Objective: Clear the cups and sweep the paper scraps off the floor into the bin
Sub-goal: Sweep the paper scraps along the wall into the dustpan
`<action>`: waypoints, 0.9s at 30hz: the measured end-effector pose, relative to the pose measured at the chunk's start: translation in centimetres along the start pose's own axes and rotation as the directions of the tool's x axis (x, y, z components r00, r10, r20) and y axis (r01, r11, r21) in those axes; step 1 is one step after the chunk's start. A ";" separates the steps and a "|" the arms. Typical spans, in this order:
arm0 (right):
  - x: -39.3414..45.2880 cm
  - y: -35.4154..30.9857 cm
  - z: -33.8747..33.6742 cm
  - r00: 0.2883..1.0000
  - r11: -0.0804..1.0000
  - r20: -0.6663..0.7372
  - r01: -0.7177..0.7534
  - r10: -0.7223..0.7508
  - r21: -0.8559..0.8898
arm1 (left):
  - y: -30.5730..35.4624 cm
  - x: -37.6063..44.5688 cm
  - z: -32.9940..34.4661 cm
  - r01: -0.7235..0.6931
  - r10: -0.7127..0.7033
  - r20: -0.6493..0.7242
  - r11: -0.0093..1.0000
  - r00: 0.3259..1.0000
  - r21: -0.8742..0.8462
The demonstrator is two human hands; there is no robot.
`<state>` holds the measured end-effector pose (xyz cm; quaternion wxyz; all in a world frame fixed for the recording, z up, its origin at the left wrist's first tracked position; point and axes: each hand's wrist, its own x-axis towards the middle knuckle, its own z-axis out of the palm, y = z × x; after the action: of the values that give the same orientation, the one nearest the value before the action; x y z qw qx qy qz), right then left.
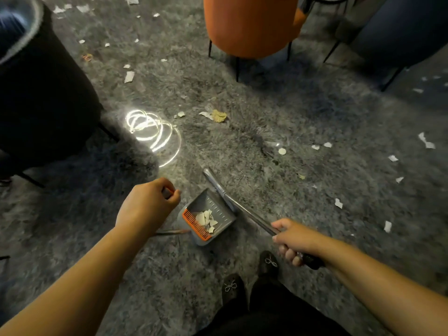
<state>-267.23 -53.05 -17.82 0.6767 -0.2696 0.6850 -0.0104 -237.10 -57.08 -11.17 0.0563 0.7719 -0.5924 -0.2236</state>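
A grey dustpan (208, 218) with an orange comb edge stands on the grey carpet and holds several white paper scraps (206, 219). My left hand (148, 204) is curled round the top of a thin handle with an orange tip, just left of the pan. My right hand (293, 241) grips the black-ended metal broom handle (247, 213), which runs up-left behind the pan. Loose paper scraps lie around: one (129, 76) at upper left, a yellowish crumple (219, 115) in the middle, others (339, 203) at right.
A black chair (41, 93) stands at left, an orange chair (252, 25) at the top, a dark blue one (400, 32) at upper right. A glowing coiled light strip (155, 134) lies by the black chair. My black shoes (232, 287) are below the pan.
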 end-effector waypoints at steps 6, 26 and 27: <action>-0.8 2.4 -4.9 0.993 0.985 -0.120 0.024 -0.004 0.171 | 7.3 2.6 1.9 -0.196 0.197 0.048 0.980 0.979 -0.018; -2.4 16.4 -33.5 0.915 0.789 -0.349 0.057 0.204 0.611 | 41.5 3.9 17.1 -0.599 0.536 0.304 0.782 0.788 0.172; -2.8 17.0 -35.0 0.914 0.780 -0.348 0.059 0.209 0.623 | 43.0 3.7 17.9 -0.610 0.544 0.308 0.772 0.780 0.180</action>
<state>-306.11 -49.74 -18.79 0.5731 0.0046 0.7762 -0.2626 -281.97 -69.96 -13.08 -0.0545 0.5185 -0.8288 -0.2032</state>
